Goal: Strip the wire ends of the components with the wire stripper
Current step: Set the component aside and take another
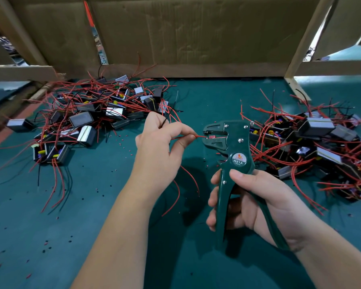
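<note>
Here, one stripper (236, 147), two component piles (88, 115).

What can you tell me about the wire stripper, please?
The wire stripper is dark green with silver rivets and a round label reading W01A. The right hand grips its handles, holding it upright over the table, head pointing left. A red wire, pinched by the left hand, reaches its jaws.

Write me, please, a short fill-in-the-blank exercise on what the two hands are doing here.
The right hand grips the wire stripper by its ____. The wire that the left hand pinches at the wire stripper's mouth is ____. The round label on the wire stripper reads ____.
Missing words: handles; red; W01A.
</note>
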Action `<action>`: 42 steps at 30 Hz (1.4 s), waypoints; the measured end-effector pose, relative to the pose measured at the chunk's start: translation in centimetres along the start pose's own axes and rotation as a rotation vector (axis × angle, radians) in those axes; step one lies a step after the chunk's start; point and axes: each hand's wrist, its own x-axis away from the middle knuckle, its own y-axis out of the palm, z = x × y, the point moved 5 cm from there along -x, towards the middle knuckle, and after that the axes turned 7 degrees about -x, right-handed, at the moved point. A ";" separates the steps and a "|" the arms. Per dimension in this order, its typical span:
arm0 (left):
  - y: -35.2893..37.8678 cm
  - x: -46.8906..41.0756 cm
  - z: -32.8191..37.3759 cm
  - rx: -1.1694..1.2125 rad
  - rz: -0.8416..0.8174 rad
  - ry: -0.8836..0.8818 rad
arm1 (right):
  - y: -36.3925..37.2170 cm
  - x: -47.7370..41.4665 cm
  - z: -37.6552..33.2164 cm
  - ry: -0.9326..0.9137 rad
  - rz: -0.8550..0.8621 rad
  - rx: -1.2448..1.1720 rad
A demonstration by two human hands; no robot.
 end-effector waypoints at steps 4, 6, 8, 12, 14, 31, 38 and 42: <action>0.1 0.0 0.2 0.013 -0.009 -0.005 | 0.0 0.0 0.2 0.005 0.018 -0.005; 0.1 0.1 0.3 0.009 -0.018 -0.008 | -0.1 0.0 0.3 0.007 0.043 -0.008; 0.2 0.1 0.4 0.008 -0.034 0.000 | -0.2 0.0 0.3 -0.005 0.089 -0.002; 0.8 0.5 0.5 0.064 -0.097 -0.043 | -1.0 -0.1 -0.1 -0.082 0.234 0.034; 1.3 0.7 0.5 0.121 -0.123 -0.082 | -1.0 -0.3 -0.2 -0.112 0.229 -0.031; 2.3 -0.1 -0.3 1.162 -0.158 -0.528 | 0.5 -0.5 1.1 0.065 -0.071 0.069; 0.0 -0.8 -4.0 0.808 0.186 -0.603 | -1.1 -0.1 -2.3 -0.381 0.111 -0.021; -4.6 0.4 -7.9 0.124 0.611 -0.664 | -3.0 1.1 -5.1 -0.686 0.292 -0.043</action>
